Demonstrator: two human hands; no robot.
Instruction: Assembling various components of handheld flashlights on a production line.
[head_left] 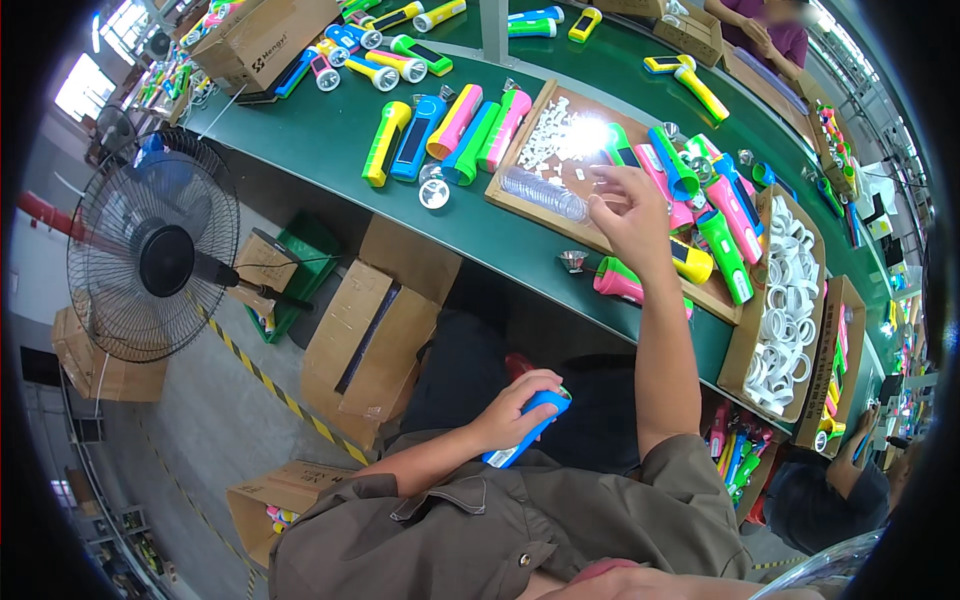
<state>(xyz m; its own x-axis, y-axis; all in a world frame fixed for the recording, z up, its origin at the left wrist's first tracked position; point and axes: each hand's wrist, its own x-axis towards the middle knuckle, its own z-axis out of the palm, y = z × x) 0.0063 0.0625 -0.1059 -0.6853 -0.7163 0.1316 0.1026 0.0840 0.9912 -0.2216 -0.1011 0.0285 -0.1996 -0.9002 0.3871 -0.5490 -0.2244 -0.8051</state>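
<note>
I am gripping a blue flashlight (520,442) in my left hand (525,402), just above my lap. My right hand (638,215) is hovering, fingers bent, over the wooden tray (548,226) on the green worktop (330,150), beside stacked clear round lenses (540,192); I cannot tell whether it is pinching one.

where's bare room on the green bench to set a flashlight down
Left of the row of five flashlights, the green bench is largely bare in front of the big cardboard box. Another free green stretch lies beyond the wooden tray, left of two mostly yellow flashlights. Crowded: the tray's right half, full of loose flashlights, and the box of white rings.
</note>
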